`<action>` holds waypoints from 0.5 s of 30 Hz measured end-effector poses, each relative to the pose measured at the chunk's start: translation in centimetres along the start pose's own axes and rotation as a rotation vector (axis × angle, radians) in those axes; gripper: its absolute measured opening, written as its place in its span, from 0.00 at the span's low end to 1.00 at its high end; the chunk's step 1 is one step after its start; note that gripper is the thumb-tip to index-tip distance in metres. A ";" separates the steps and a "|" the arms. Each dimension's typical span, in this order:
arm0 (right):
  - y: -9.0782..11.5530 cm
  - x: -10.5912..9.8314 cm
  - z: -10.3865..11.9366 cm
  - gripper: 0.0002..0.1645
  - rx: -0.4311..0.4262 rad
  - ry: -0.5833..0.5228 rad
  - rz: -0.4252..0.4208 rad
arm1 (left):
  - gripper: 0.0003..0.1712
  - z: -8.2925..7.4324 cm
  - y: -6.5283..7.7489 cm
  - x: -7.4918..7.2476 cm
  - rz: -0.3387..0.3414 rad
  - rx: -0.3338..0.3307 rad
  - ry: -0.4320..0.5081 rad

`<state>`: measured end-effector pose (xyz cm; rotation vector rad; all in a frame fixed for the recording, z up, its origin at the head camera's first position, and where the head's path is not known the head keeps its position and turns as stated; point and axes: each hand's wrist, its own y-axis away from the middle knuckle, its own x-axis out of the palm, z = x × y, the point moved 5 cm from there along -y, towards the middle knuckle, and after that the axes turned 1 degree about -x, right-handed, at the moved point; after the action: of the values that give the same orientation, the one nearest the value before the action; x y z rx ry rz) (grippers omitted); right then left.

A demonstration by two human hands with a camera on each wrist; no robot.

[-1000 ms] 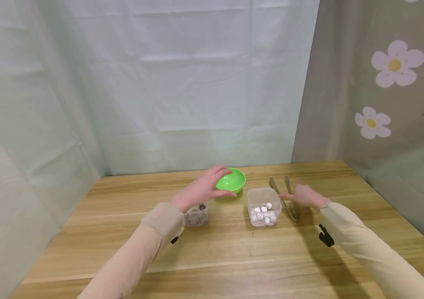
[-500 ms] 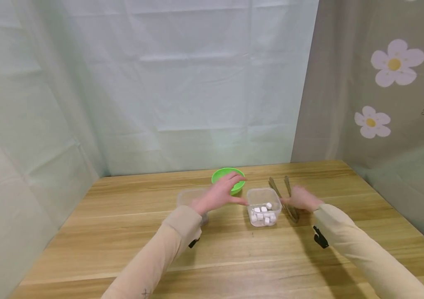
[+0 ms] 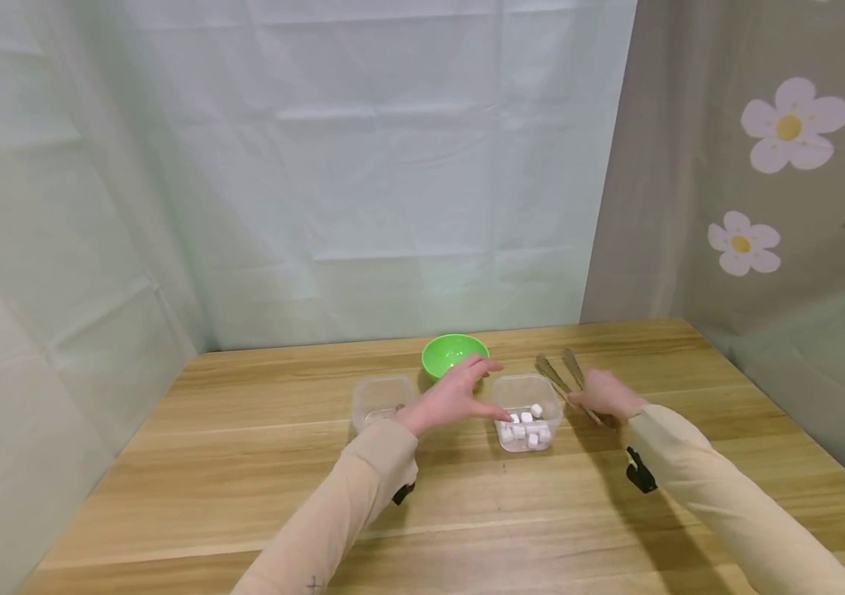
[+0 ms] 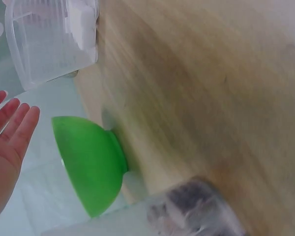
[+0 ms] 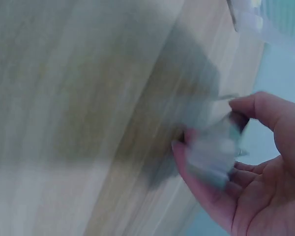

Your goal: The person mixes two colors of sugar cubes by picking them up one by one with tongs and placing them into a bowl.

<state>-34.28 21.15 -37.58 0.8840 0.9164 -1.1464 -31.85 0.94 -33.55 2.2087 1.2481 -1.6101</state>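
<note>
My left hand (image 3: 452, 405) reaches over to the left edge of a clear plastic container (image 3: 525, 387) holding several white cubes (image 3: 526, 418). Its fingers are extended in the left wrist view, with nothing in them, and the thumb is close to the container's rim; whether it touches cannot be told. My right hand (image 3: 606, 394) grips metal tongs (image 3: 553, 374) just right of that container. Their two arms point away from me. In the right wrist view, the bent end of the tongs (image 5: 214, 155) is blurred between thumb and fingers.
A green bowl (image 3: 446, 354) stands behind the left hand. Left of it, a second clear container (image 3: 381, 388) is partly hidden by the left hand and sleeve; dark pieces (image 4: 187, 201) show in it. Wooden table (image 3: 467, 529) lies in front; a curtain (image 3: 393, 207) hangs behind.
My left hand has moved right, from over the dark-filled container to the white cubes' container. My right hand has taken hold of the tongs, whose arms now stand closer together.
</note>
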 end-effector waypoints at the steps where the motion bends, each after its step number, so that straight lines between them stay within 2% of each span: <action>1: 0.1 -0.1 0.0 0.18 -0.005 -0.013 0.006 | 0.44 0.2 -0.1 0.3 0.001 -0.016 0.019; 2: 0.1 -0.3 -0.1 0.18 -0.007 -0.026 0.013 | 0.45 0.5 -0.2 0.6 0.001 -0.032 0.035; 5: 0.3 -0.7 -0.3 0.17 -0.001 -0.061 0.032 | 0.48 2.9 -1.0 2.8 0.002 -0.048 0.073; 9: 0.5 -1.5 -0.3 0.16 -0.020 -0.040 0.007 | 0.50 5.9 -2.0 5.5 -0.015 -0.053 0.073; 13: 0.5 -2.2 -0.3 0.19 -0.051 -0.080 -0.021 | 0.51 6.5 -2.0 6.3 -0.053 -0.069 0.113; 15: 0.4 -2.4 -0.3 0.22 -0.053 -0.120 -0.018 | 0.51 6.4 -2.0 6.5 -0.047 -0.079 0.145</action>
<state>-34.34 22.37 -35.46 0.7577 0.8541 -1.1722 -37.31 2.22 -41.01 2.2994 1.3847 -1.4111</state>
